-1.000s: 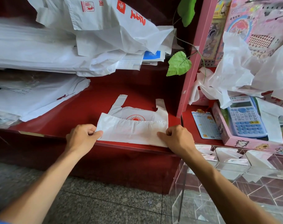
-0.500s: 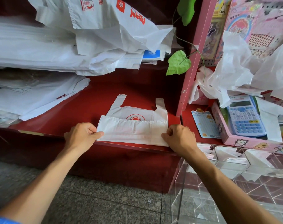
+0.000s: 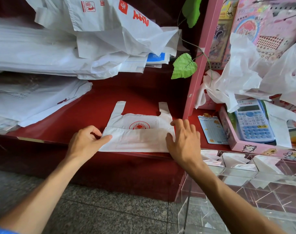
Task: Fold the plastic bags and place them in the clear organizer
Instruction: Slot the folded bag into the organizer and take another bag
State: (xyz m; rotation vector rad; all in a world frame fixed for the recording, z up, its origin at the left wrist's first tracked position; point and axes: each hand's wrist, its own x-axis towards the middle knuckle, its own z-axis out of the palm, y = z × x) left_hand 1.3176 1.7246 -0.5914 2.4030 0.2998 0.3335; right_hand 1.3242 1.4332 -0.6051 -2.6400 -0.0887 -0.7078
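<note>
A white plastic bag (image 3: 137, 135) with a red sun logo lies flat on the red shelf (image 3: 135, 92), its bottom part folded up over the logo and its two handles pointing away from me. My left hand (image 3: 86, 141) pinches the bag's left edge between thumb and fingers. My right hand (image 3: 184, 141) lies flat with spread fingers on the bag's right edge. The clear organizer (image 3: 245, 181) stands at the lower right, with several folded white bags in its compartments.
Stacks of white bags (image 3: 42, 53) fill the shelf's left and back. A pink upright (image 3: 196, 68) divides the shelves. To the right lie loose crumpled bags (image 3: 255, 70) and a pink box (image 3: 262, 149) holding a blue calculator (image 3: 252, 120). A green leaf (image 3: 184, 65) hangs above.
My right hand has let go of the bag's right edge and opened flat onto it, fingers spread. My left hand keeps its pinch on the left edge. The fold lies flatter.
</note>
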